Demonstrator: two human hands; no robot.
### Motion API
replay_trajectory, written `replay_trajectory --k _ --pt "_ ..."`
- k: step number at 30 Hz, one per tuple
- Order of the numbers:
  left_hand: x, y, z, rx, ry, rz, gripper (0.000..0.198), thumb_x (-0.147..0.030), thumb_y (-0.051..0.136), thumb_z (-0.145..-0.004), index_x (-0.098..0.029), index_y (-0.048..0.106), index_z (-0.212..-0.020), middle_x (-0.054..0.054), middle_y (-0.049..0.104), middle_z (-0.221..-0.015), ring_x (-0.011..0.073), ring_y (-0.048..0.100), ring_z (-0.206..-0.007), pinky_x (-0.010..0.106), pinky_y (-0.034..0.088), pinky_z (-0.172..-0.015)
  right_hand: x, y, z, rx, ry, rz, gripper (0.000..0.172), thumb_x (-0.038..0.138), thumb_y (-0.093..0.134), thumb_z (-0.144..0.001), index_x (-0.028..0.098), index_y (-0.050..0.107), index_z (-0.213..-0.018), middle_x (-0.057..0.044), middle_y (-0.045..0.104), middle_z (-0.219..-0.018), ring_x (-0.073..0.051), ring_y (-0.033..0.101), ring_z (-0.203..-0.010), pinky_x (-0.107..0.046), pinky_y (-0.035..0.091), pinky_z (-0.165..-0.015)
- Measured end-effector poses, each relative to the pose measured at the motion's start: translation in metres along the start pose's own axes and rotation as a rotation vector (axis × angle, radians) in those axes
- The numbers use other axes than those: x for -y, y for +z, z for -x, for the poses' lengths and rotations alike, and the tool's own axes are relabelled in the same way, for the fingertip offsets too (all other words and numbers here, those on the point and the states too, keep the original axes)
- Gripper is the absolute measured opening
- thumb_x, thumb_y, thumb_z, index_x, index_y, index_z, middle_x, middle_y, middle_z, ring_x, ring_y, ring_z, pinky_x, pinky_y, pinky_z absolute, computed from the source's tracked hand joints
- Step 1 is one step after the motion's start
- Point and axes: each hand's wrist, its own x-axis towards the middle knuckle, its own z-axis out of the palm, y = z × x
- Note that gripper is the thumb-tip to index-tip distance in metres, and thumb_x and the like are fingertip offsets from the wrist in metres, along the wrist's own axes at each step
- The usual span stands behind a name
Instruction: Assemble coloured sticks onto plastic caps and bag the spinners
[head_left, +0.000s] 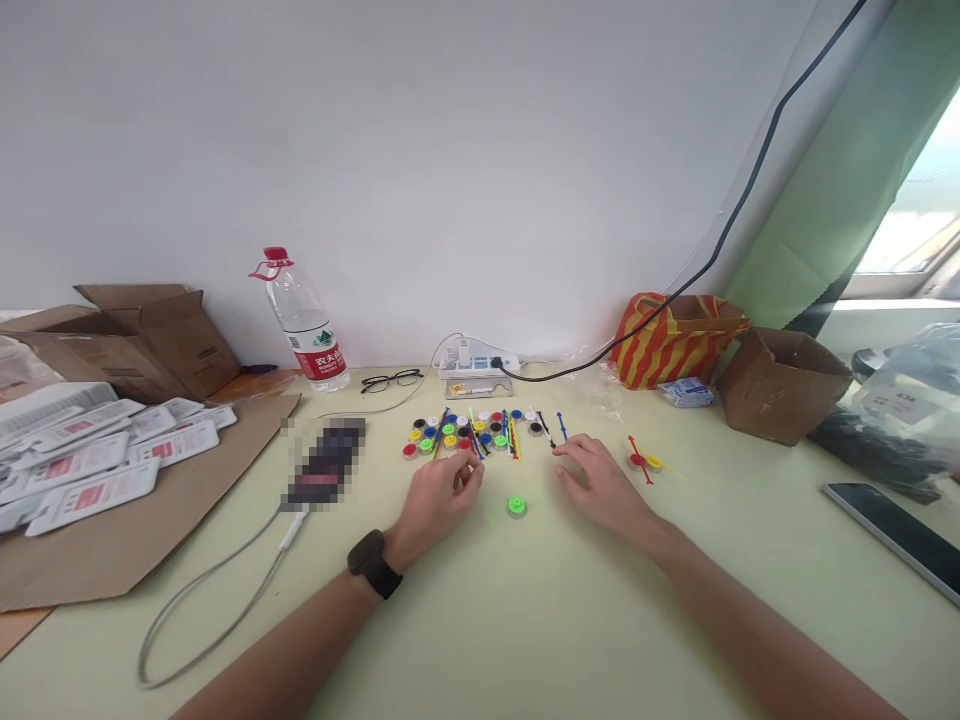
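- Desk (525,620) was pale yellow-green and stood against a plain white wall (450,150). A green curtain (847,170) and a bright window (911,225) were at the far right. A black cable (750,190) ran down the wall to a white power strip (480,362).
- Left hand (439,495) had its grip nearly closed, thumb and forefinger drawn together at the near edge of the cluster of discs (465,432). It was too small to tell whether anything sat between them. A black watch (373,563) was on that wrist.
- Right hand (600,480) lay palm down, flat on the desk — grip slack and holding nothing, fingertips pointing left, near the coloured sticks (512,435).
- Green disc (516,506) lay alone on the desk between the two hands, touching neither.
- Counts, near the hands: one lone green disc. The cluster held some two dozen discs in red, yellow, blue, green, black and white, too tightly packed for an exact tally. The sticks among them were several and could not be counted.
- Right of the right hand were two more discs, one red (637,461) and one yellow (654,462).
- Counts, rest of the desk: one water bottle (306,325) with a red cap, one pair of glasses (392,380), one striped bag (667,345), two cardboard boxes (142,335) — one at each end — and one blurred phone (326,462) on a grey lead (217,590).
- White packets (97,450) lay heaped on a cardboard sheet (150,530) at left, many and uncounted.
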Motion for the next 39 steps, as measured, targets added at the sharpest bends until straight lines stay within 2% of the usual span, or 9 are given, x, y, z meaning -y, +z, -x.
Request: replay_trajectory --k 3,7,15,20,22,28,31,34,39 --pt "0.004 0.002 -0.002 0.040 -0.033 0.027 0.021 -0.033 0.049 -0.097 -0.023 0.064 -0.085 -0.004 0.059 -0.064 0.0148 0.052 -0.059 0.028 0.034 -0.057 -0.006 0.005 0.002 0.055 -0.039 0.117 0.037 0.028 0.050 -0.098 0.023 0.065 -0.131 -0.011 0.060 -0.140 -0.029 0.048 -0.133 -0.044 0.045 -0.107" --pt "0.002 0.002 -0.001 0.070 -0.011 0.013 0.020 -0.030 0.049 -0.094 -0.023 0.066 -0.086 -0.004 0.061 -0.065 0.0150 0.051 -0.060 0.027 0.034 -0.059 -0.006 0.008 0.003 0.114 -0.091 0.219 0.038 0.031 0.046 -0.101 0.023 0.063 -0.135 -0.009 0.053 -0.153 -0.031 0.040 -0.140 -0.049 0.041 -0.110" --pt "0.000 0.002 0.000 0.091 0.012 -0.018 0.020 -0.030 0.050 -0.094 -0.023 0.068 -0.087 -0.002 0.064 -0.068 0.0162 0.054 -0.062 0.028 0.034 -0.060 0.007 0.005 0.003 0.063 -0.038 0.266 0.025 0.030 0.056 -0.095 0.022 0.071 -0.114 -0.012 0.069 -0.117 -0.031 0.059 -0.112 -0.046 0.049 -0.095" --pt "0.003 0.003 -0.001 0.050 -0.018 0.006 0.024 -0.034 0.046 -0.098 -0.023 0.065 -0.087 -0.003 0.060 -0.064 0.0163 0.052 -0.059 0.028 0.032 -0.058 0.001 0.006 0.003 -0.002 -0.042 0.236 0.033 0.029 0.057 -0.095 0.022 0.068 -0.125 -0.014 0.064 -0.134 -0.032 0.052 -0.128 -0.047 0.046 -0.102" --pt "0.003 0.003 -0.002 0.040 -0.037 0.017 0.026 -0.036 0.045 -0.099 -0.023 0.064 -0.087 -0.003 0.059 -0.063 0.0164 0.051 -0.059 0.028 0.032 -0.058 -0.001 0.007 0.003 0.017 -0.056 0.231 0.030 0.030 0.057 -0.095 0.022 0.069 -0.121 -0.013 0.065 -0.134 -0.032 0.050 -0.131 -0.047 0.045 -0.103" --pt "0.001 0.003 -0.001 0.063 -0.012 -0.011 0.022 -0.033 0.047 -0.097 -0.023 0.064 -0.085 -0.003 0.061 -0.066 0.0161 0.052 -0.061 0.028 0.032 -0.059 0.004 0.006 0.002 0.047 -0.045 0.242 0.013 0.028 0.057 -0.094 0.022 0.067 -0.096 -0.010 0.071 -0.110 -0.029 0.060 -0.111 -0.042 0.048 -0.092" --pt "0.002 0.003 -0.001 0.065 -0.017 -0.021 0.021 -0.031 0.047 -0.096 -0.023 0.064 -0.086 -0.003 0.061 -0.066 0.0161 0.052 -0.061 0.028 0.031 -0.058 0.005 0.005 0.002 0.044 0.008 0.241 0.014 0.029 0.055 -0.094 0.022 0.065 -0.087 -0.008 0.071 -0.099 -0.026 0.064 -0.095 -0.038 0.048 -0.080" --pt "0.003 0.004 0.000 0.061 -0.012 -0.024 0.022 -0.032 0.047 -0.097 -0.023 0.064 -0.085 -0.003 0.061 -0.065 0.0164 0.052 -0.060 0.028 0.031 -0.058 0.003 0.003 0.001 -0.004 0.038 0.207 0.015 0.029 0.054 -0.094 0.021 0.067 -0.092 -0.008 0.071 -0.103 -0.025 0.066 -0.089 -0.037 0.049 -0.076" --pt "0.002 0.004 0.000 0.060 -0.013 -0.024 0.022 -0.033 0.048 -0.097 -0.023 0.064 -0.085 -0.003 0.061 -0.065 0.0165 0.052 -0.060 0.028 0.032 -0.059 -0.003 -0.001 -0.001 -0.072 -0.008 0.082 0.030 0.014 0.041 -0.095 0.021 0.070 -0.102 -0.009 0.072 -0.111 -0.025 0.069 -0.098 -0.037 0.051 -0.086"
